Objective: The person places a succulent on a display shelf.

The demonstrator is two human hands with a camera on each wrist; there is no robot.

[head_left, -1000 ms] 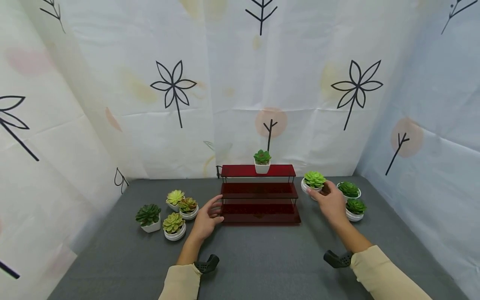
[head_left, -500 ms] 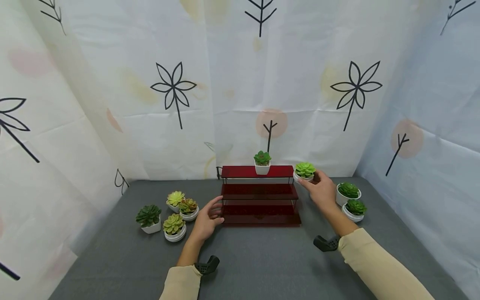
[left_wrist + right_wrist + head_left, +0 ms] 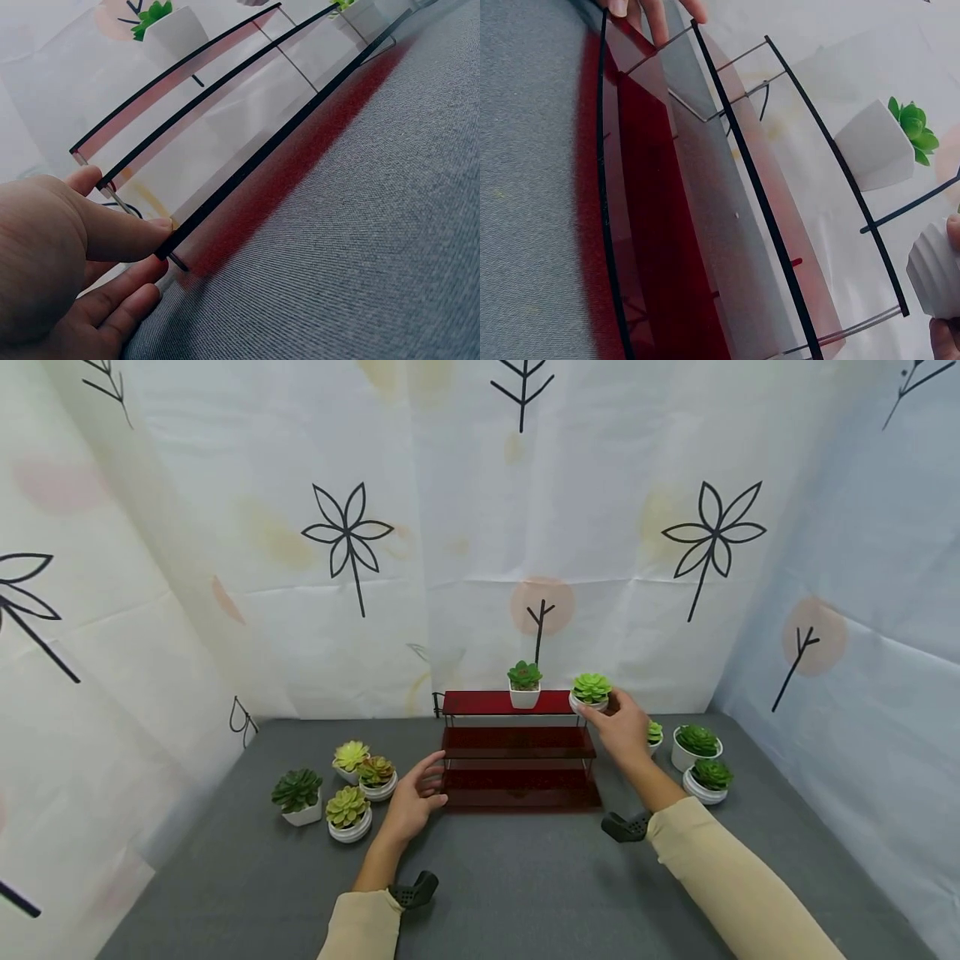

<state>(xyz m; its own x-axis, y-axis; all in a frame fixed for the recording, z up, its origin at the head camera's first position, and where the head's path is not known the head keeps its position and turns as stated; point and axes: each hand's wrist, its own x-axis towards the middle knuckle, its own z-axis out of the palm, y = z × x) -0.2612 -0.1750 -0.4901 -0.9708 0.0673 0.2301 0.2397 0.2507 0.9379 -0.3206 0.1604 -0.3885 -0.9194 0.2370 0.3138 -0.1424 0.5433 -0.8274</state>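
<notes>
My right hand (image 3: 618,727) holds a bright green potted succulent (image 3: 591,687) by its white ribbed pot (image 3: 934,270). The pot is upright, overlapping the right end of the top tier in the head view. At the left end of the dark red three-tier display rack (image 3: 519,742), my left hand (image 3: 412,802) grips the lowest tier's corner. In the left wrist view its thumb (image 3: 142,232) lies at the tier's edge, with other fingers below and beside it. A green succulent in a square white pot (image 3: 524,695) stands on the top tier, right of its middle.
Several potted succulents (image 3: 348,810) stand on the grey cloth left of the rack. To the right are two darker green ones (image 3: 697,740), and another (image 3: 654,732) partly hidden behind my right hand. A patterned white curtain (image 3: 480,510) hangs behind.
My right hand has carried the bright green succulent left and upward, from beside the rack to its top tier's right end. My left hand has stayed at the rack.
</notes>
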